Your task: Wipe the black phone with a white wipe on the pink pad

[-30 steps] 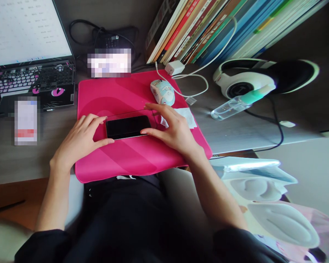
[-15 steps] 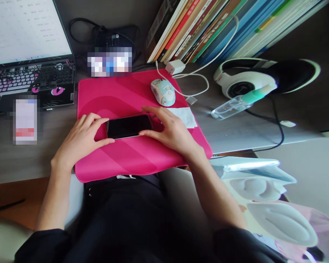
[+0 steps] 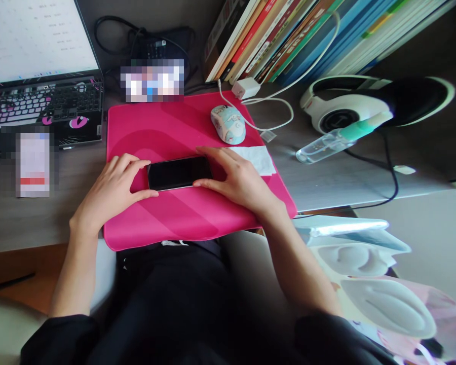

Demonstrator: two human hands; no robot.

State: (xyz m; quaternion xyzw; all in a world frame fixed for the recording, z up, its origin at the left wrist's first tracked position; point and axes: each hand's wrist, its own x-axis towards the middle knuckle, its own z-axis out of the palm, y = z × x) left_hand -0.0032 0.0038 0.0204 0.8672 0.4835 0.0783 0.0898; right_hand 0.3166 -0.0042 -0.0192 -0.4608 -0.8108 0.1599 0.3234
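Observation:
A smartphone (image 3: pixel 179 173) with a dark screen lies lengthwise across a bright pink mat (image 3: pixel 182 218). At its left end, my left hand (image 3: pixel 114 185) has the thumb and forefinger on the corners. My right hand (image 3: pixel 239 180) grips the other end, thumb on the near edge and fingers on the far edge. Just beyond the right hand, a white tissue (image 3: pixel 255 160) lies partly on the mat. A pale blue patterned mouse (image 3: pixel 228 124) sits farther up the mat.
An open laptop (image 3: pixel 45 106) stands at the left, with a blurred-out item (image 3: pixel 32 165) before it. Books (image 3: pixel 273 40) line the back. White headphones (image 3: pixel 338 109), a clear spray bottle (image 3: pixel 323 147) and a white charger (image 3: pixel 245 88) with its cable are on the right.
The whole view has shifted slightly. Both hands keep the same places at the ends of the smartphone, which stays put on the mat.

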